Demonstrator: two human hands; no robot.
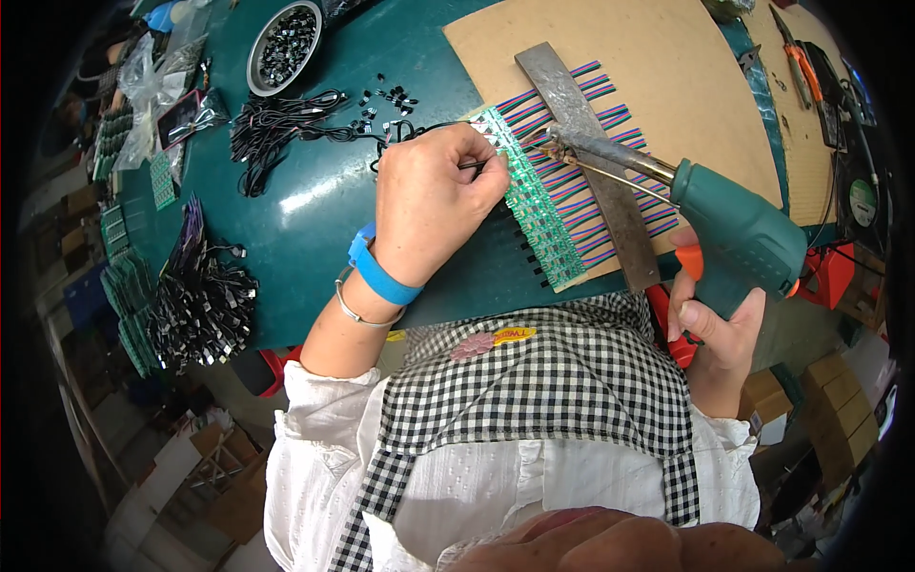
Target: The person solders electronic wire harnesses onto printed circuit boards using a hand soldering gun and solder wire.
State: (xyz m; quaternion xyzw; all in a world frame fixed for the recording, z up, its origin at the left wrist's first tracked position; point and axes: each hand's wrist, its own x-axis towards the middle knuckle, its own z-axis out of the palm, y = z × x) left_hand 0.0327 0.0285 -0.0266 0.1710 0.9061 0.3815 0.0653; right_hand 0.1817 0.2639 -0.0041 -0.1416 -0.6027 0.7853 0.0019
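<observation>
My left hand [440, 186], wearing a blue wristband, is closed in a pinch on a black cable [470, 166] at the left edge of a green circuit board panel [538, 214]. My right hand [717, 322] grips a green soldering gun [743, 224] with an orange trigger. Its metal tip sits over the upper part of the panel, close to my left fingers; whether it touches is too small to tell. Rows of coloured wires [572, 205] run rightward from the panel, under a flat metal bar [593, 157] lying across them.
Beneath the panel is a brown board [681, 86] on the green table [319, 253]. Left of my hand lie a bundle of black cables [276, 129], loose small black connectors [396, 98] and a metal bowl [255, 69] of such parts. More cables [205, 296] hang at the left edge. Orange-handled pliers [799, 69] lie far right.
</observation>
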